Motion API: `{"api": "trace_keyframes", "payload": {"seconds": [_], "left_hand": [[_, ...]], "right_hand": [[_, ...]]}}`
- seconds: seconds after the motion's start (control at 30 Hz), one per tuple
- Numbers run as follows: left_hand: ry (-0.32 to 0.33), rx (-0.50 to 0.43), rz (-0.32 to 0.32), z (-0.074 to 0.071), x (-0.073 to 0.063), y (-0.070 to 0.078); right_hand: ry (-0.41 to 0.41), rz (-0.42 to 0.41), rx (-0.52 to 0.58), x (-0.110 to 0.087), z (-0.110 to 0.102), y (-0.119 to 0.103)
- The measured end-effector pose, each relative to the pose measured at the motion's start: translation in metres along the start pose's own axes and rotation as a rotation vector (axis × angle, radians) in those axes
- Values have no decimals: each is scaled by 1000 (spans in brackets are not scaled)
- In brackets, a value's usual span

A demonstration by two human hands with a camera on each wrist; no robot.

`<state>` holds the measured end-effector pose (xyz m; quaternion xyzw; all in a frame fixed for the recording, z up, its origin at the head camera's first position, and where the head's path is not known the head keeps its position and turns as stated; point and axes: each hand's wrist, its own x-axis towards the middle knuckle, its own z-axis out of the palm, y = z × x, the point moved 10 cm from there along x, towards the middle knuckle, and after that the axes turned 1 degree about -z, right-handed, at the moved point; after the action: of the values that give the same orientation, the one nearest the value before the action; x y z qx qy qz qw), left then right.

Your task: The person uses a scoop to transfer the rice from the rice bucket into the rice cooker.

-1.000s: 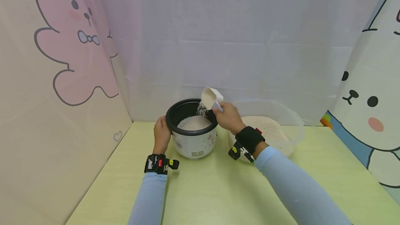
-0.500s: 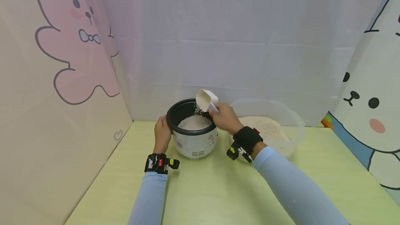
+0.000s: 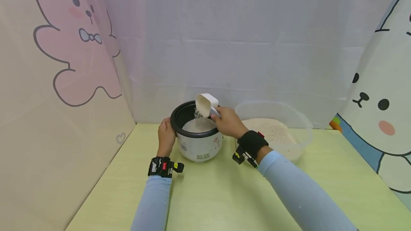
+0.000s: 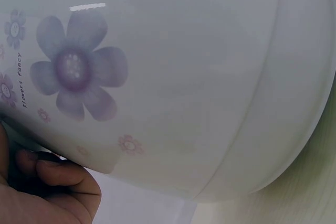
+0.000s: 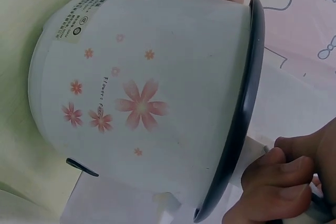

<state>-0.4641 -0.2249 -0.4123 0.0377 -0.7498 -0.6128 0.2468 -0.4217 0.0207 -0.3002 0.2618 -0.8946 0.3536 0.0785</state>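
A white rice cooker (image 3: pixel 199 149) with a black rim and flower prints stands on the table, white rice (image 3: pixel 199 125) inside it. My left hand (image 3: pixel 166 137) grips its left side at the rim; in the left wrist view the curled fingers (image 4: pixel 68 174) sit against the flowered wall (image 4: pixel 173 77). My right hand (image 3: pixel 230 122) holds a white measuring cup (image 3: pixel 207 103) by its handle, tilted left over the cooker's opening. Grains fall from its lip into the cooker. In the right wrist view the right hand's fingers (image 5: pixel 278 182) curl round the handle, beside the black rim (image 5: pixel 247 93).
Right of the cooker, partly behind the right wrist, a translucent basin (image 3: pixel 303 131) holds a large heap of rice (image 3: pixel 269 131). Light cloth walls (image 3: pixel 205 27) with cartoon animals enclose the back and sides of the pale green table (image 3: pixel 205 199).
The right hand has moved left with the measuring cup, bringing it further over the cooker. Rice keeps pouring and less shows in the cup. The left hand stays at the cooker's side.
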Motion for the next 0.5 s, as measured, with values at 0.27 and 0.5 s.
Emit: {"api": "trace_keyframes", "payload": {"seconds": [0.27, 0.5], "left_hand": [[-2, 6, -7, 0, 0, 0], [-3, -3, -8, 0, -1, -1]], "right_hand": [[-8, -24, -49, -3, 3, -2], [-20, -8, -99, -4, 3, -1]]}}
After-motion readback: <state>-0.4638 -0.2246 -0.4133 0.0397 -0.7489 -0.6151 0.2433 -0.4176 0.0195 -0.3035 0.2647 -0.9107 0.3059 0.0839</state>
